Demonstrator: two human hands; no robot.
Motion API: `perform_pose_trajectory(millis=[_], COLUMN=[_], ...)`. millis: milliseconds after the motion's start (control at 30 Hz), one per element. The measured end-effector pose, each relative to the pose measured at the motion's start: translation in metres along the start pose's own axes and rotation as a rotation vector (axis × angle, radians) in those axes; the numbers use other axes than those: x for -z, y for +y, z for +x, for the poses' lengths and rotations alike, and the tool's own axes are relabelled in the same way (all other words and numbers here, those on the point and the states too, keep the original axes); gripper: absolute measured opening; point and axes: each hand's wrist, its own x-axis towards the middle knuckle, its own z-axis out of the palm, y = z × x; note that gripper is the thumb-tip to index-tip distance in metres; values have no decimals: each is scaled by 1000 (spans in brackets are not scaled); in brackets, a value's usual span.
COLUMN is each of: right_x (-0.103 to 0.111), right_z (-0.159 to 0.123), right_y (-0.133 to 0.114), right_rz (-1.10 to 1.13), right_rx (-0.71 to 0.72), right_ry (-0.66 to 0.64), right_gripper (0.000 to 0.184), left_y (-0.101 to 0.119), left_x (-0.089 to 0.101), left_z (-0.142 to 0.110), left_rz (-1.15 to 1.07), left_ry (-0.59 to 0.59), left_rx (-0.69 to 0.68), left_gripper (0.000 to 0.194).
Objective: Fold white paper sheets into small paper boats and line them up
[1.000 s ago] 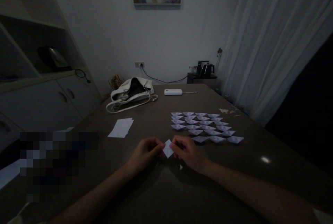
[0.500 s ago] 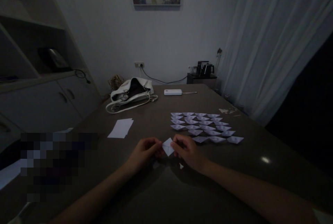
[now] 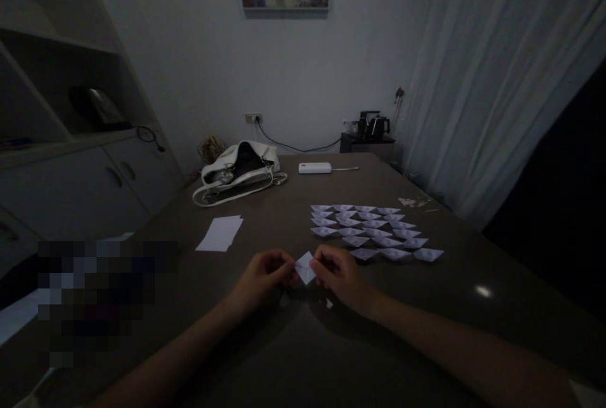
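Observation:
A small white folded paper [image 3: 305, 268], diamond-shaped with a crease across it, is held between my two hands just above the table. My left hand [image 3: 272, 271] pinches its left corner between thumb and fingers. On the opposite corner, my right hand [image 3: 341, 274] has its thumb on the front face and its fingers curled behind. Beyond my right hand stand several white paper boats [image 3: 377, 232] in rough rows. To the far left of my hands lies a small stack of white paper sheets [image 3: 219, 234].
A white handbag [image 3: 241, 168] and a white power bank [image 3: 315, 168] with a short cable rest toward the table's far end. Paper scraps [image 3: 414, 203] lie near the right edge. A blurred-out patch [image 3: 101, 304] covers the left front. A curtain [image 3: 492, 79] hangs at right.

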Motion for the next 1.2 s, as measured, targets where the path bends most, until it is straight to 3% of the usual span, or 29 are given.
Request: perform_pose_trajectory(millis=[700, 933, 1200], right_x=[0, 0, 0], right_z=[0, 0, 1], right_y=[-1, 2, 6], right_rz=[51, 47, 73], right_rx=[-59, -64, -80], right_ry=[-78, -114, -45], right_gripper=[24, 33, 32], left_y=[0, -2, -5], left_x=[-2, -1, 0], left_z=[-3, -3, -1], left_rz=[138, 143, 131], left_ry=[-62, -10, 82], left_rx=[-80, -90, -60], left_gripper=[32, 33, 34])
